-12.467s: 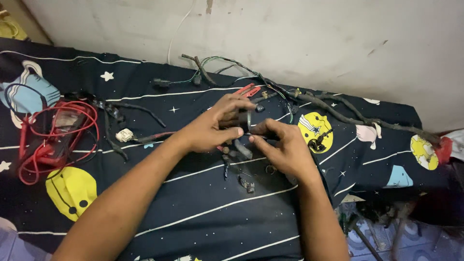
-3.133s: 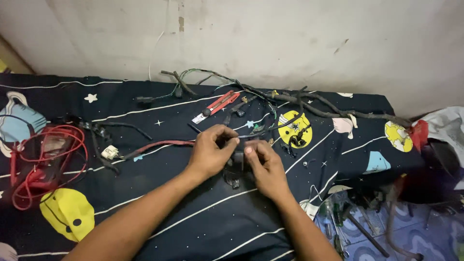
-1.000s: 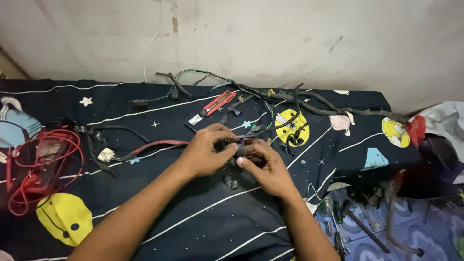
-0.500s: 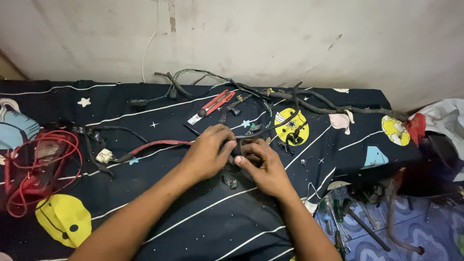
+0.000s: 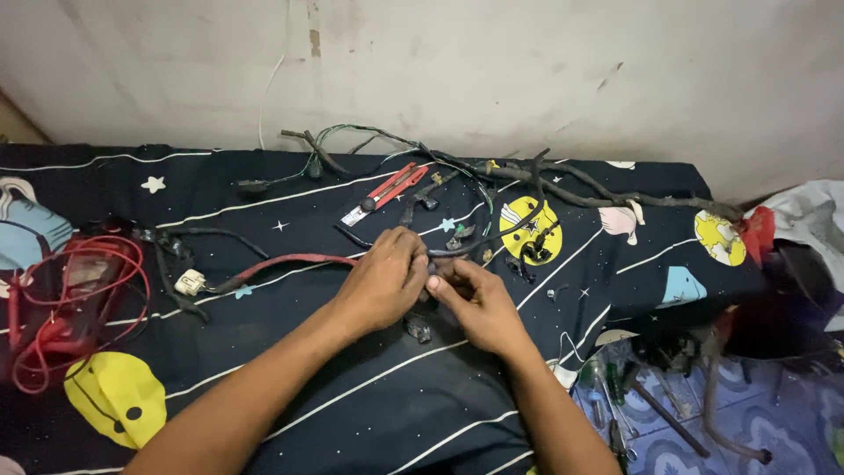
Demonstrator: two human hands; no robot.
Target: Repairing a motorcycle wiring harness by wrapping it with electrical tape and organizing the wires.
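At far left the red test leads [image 5: 66, 308] lie coiled on the dark star-print sheet [image 5: 264, 189]. Your left hand [image 5: 380, 283] and right hand [image 5: 475, 303] meet mid-surface — fingers pinched closed on a small black connector [image 5: 437, 266] on the wire harness [image 5: 492, 237]. Red-handled pliers [image 5: 387, 187] lie just beyond — another black connector [image 5: 418, 328] sits beneath your hands.

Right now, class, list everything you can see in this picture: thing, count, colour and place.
Wire harness: one, black with green strands, along the far edge by the wall.
Pliers: one, red handles, far centre.
Red-sleeved cable: one, ending in a white plug, left of the hands.
Red test leads: one coil, far left.
Small black connector: one, below the hands.
Bedsheet: one, dark blue, cartoon prints.
Hand tools: several, floor at right.
Left hand: pinching a small black part.
Right hand: fingers on the same part.
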